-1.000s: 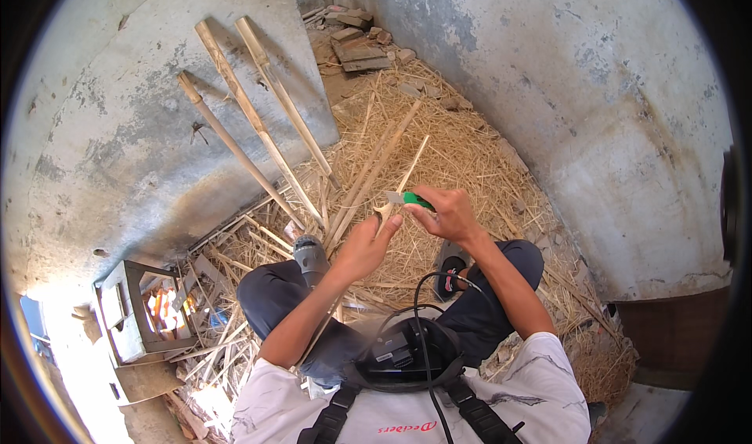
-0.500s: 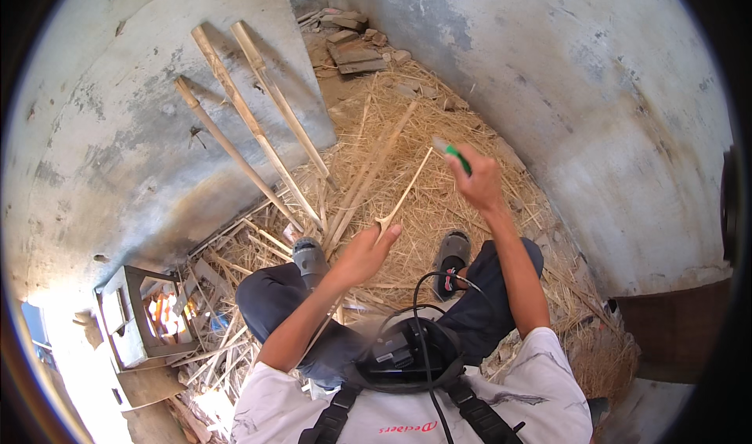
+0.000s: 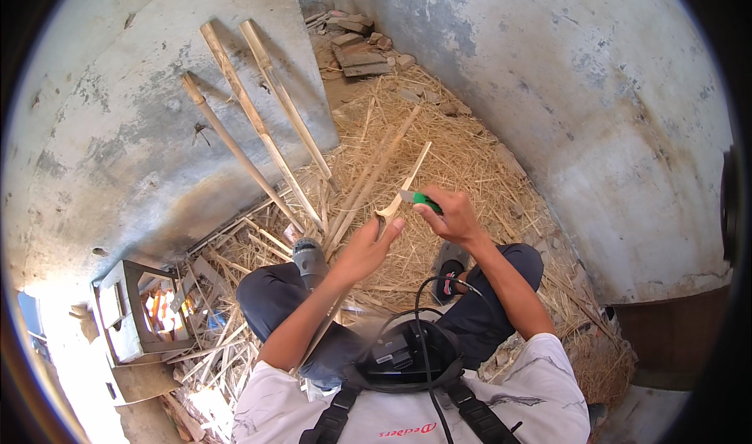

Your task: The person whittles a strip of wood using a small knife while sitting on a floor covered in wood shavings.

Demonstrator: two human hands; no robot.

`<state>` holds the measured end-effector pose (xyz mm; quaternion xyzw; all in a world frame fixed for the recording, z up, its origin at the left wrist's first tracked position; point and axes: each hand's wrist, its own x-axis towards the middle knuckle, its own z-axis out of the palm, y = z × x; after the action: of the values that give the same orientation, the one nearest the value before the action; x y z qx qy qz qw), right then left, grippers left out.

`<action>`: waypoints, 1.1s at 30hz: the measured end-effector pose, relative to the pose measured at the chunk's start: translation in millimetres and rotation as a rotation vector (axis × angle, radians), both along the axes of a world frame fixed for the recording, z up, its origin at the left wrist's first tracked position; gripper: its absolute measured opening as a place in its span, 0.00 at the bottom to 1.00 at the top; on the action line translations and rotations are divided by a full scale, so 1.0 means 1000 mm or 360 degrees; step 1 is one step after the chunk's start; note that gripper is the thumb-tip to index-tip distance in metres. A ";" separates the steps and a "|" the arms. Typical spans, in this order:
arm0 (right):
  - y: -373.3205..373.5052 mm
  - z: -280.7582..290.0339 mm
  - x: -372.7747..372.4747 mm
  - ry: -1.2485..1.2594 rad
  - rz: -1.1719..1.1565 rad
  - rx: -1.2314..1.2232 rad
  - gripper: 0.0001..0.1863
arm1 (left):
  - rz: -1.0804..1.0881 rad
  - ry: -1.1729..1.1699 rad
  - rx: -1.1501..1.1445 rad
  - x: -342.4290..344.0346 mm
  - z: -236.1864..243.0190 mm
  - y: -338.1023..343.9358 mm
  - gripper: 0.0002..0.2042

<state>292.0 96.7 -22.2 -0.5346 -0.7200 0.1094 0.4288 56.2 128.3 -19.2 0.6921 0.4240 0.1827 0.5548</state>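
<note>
My left hand (image 3: 366, 248) is closed around a slim, pale strip of split wood or bamboo (image 3: 417, 164), which points up and away from me. The strip widens and curls just above my fingers, and a thin length of it seems to run back under my left forearm. In my closed right hand (image 3: 452, 215) is a knife with a green handle (image 3: 425, 202). Its short blade (image 3: 406, 196) rests against the strip, a little above the curled part. Both hands are over the straw-covered floor, in front of my bent knees.
Three pale poles (image 3: 254, 123) lean on the left wall (image 3: 141, 123). Straw and shavings (image 3: 439, 154) cover the floor, with more strips lying among them. Broken bricks (image 3: 360, 56) are piled in the far corner. A worn wooden frame (image 3: 129, 311) stands at lower left.
My right hand has brought the knife down and toward me, from the strip's far tip to near my left hand. The left hand has hardly moved.
</note>
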 end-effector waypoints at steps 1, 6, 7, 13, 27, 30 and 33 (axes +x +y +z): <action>0.000 -0.002 -0.002 0.0004 0.0060 -0.0008 0.14 | -0.0002 0.0000 0.0039 0.001 0.002 -0.001 0.25; -0.001 -0.008 -0.008 -0.0137 0.0190 -0.0095 0.14 | 0.0030 0.0078 0.0237 0.004 0.007 -0.002 0.27; -0.001 -0.009 -0.010 -0.0151 0.0203 -0.0092 0.15 | 0.0064 0.0051 0.0282 0.004 0.004 -0.002 0.28; -0.002 -0.007 -0.016 -0.0095 0.0143 -0.0078 0.15 | 0.0128 0.0111 0.0397 0.005 -0.006 0.000 0.32; -0.002 -0.007 -0.010 -0.0097 0.0019 -0.0069 0.16 | 0.0099 0.0293 0.0360 0.006 0.003 0.000 0.28; 0.001 -0.004 -0.003 -0.0106 -0.0024 -0.0023 0.15 | 0.0105 0.0143 0.0310 0.007 0.005 -0.003 0.28; 0.001 0.001 -0.003 -0.0155 -0.0054 0.0005 0.15 | 0.0110 0.0218 0.0248 0.005 0.010 -0.003 0.27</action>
<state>289.3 97.5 -21.3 -0.5506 -0.7311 0.0747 0.3959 61.1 125.6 -9.5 0.7290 0.4691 0.1863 0.4624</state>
